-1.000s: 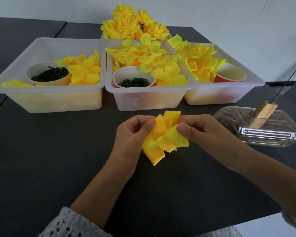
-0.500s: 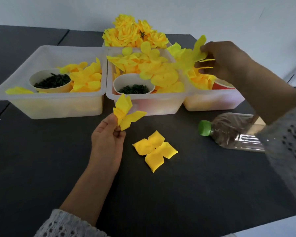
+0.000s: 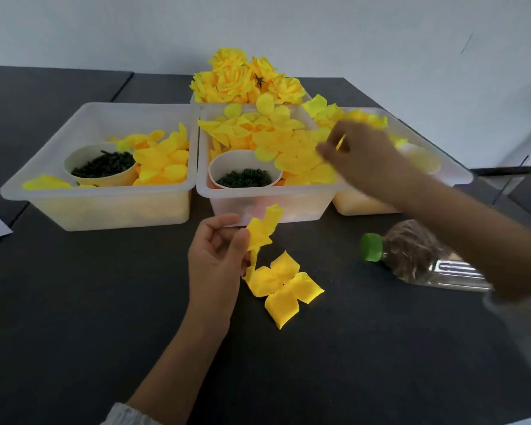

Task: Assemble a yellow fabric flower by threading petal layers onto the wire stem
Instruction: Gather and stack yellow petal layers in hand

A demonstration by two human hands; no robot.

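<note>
Right hand (image 3: 359, 154) blurred; bottle (image 3: 426, 259) partly hidden.

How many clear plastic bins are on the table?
4: left bin, middle bin and right bin in a row, and a fourth, the back bin, behind the middle one, mostly hidden under finished yellow flowers.

my right hand (image 3: 362, 154) has dropped from above the right bin to the middle bin's petals (image 3: 292, 148); left grip unchanged.
</note>
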